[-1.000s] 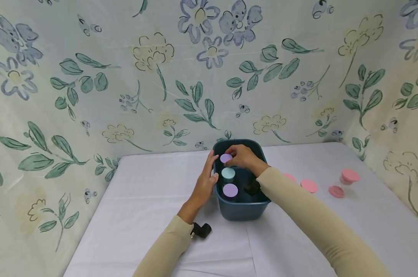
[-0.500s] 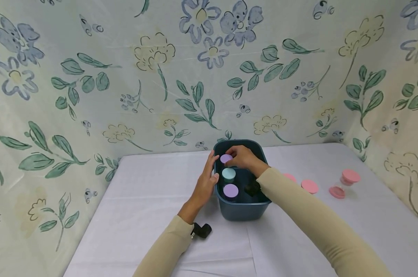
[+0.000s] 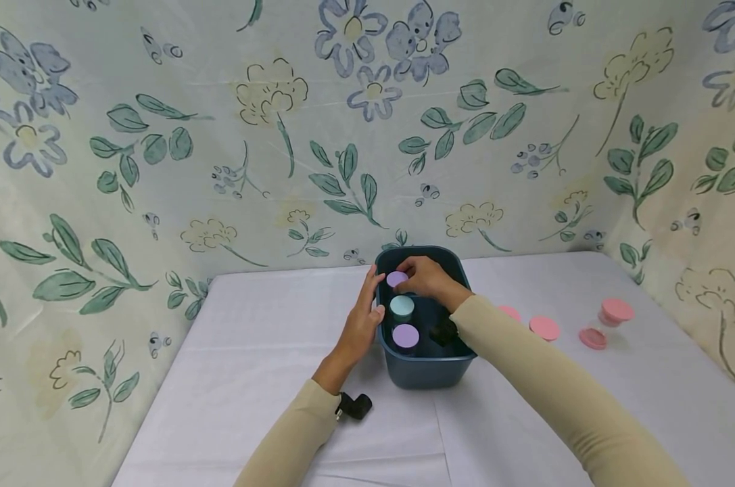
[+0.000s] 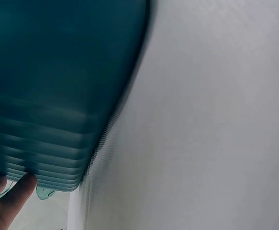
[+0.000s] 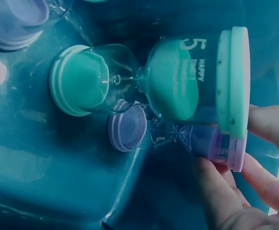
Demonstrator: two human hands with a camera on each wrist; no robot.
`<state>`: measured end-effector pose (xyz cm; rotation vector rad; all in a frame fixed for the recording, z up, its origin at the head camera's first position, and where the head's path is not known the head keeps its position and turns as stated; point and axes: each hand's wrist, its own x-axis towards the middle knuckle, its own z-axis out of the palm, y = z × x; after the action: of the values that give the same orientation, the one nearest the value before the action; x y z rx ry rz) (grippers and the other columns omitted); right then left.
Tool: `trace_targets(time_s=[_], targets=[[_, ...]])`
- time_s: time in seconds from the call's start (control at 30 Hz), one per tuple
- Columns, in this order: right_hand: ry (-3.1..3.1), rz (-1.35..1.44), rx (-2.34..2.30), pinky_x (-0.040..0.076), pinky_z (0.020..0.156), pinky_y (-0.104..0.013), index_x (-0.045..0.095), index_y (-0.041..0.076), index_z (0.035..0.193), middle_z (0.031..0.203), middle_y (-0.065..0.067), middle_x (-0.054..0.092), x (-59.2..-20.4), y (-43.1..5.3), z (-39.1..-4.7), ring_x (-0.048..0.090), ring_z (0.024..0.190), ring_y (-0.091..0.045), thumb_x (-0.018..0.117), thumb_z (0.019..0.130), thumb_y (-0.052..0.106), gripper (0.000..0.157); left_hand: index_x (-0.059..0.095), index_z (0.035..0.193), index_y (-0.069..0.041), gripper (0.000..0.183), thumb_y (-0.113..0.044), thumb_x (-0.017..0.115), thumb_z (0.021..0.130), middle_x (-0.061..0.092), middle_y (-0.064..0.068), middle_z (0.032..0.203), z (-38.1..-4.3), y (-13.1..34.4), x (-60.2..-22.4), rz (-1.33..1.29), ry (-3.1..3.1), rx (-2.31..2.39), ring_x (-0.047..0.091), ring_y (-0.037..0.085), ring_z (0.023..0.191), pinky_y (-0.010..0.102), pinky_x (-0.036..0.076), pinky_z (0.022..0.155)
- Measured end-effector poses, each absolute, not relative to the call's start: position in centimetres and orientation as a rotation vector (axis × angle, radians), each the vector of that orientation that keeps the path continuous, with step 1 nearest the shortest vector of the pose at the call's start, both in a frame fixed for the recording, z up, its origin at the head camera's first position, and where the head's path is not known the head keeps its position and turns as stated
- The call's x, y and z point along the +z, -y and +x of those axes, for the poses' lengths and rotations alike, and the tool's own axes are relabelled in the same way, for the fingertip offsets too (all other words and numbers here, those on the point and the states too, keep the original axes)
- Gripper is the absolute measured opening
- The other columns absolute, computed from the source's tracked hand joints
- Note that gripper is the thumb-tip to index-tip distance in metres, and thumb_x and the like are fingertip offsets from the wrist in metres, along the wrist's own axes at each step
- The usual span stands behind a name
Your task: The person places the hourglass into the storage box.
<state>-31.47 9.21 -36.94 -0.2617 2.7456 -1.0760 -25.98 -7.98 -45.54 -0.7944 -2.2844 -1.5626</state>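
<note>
A dark blue plastic bin (image 3: 428, 374) stands on the white cloth, with several hourglass sand timers upright along its left side. My left hand (image 3: 356, 328) rests against the bin's left wall, fingers extended along it; two fingertips (image 4: 22, 191) show against the ribbed wall in the left wrist view. Inside the bin, my right hand (image 3: 428, 279) pinches the top of the farthest purple sand timer (image 3: 395, 279). In the right wrist view its lower cap (image 5: 126, 128) appears near the bin floor; contact is unclear. Nearer stand a teal sand timer (image 3: 401, 308) and another purple sand timer (image 3: 406, 335).
To the right of the bin, pink-capped sand timers (image 3: 544, 327) stand on the table, one partly hidden by my right sleeve (image 3: 525, 358). Farther right is another pink sand timer (image 3: 616, 311). A floral cloth (image 3: 343, 203) hangs behind the table.
</note>
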Motion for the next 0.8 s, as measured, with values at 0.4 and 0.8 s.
trace_targets(time_s=[0.4,0.8], targets=[[-2.736,-0.293,-1.105,0.052,0.09,-0.043,0.058,0.004,0.127,0.121,-0.019,0.06,-36.86,-9.33,-31.36,0.058,0.103,-0.031,0.072,0.086,0.018,0.046,0.007,0.156,-0.022,0.064,-0.024,0.032,0.097,0.01,-0.006,0.162,-25.89,7.97,-45.6,-0.8,2.284,-1.577,0.011,0.018,0.147,0.063,0.02,0.109],[-2.726,-0.3,-1.252,0.046,0.097,-0.047,0.059,0.008,0.127,0.128,-0.014,0.059,-36.2,-9.38,-31.04,0.056,0.116,-0.031,0.069,0.088,0.024,0.043,0.008,0.156,-0.02,0.065,-0.024,0.032,0.096,0.012,-0.004,0.161,-25.94,8.08,-45.58,-0.804,2.283,-1.581,0.009,0.018,0.147,0.062,0.017,0.11]])
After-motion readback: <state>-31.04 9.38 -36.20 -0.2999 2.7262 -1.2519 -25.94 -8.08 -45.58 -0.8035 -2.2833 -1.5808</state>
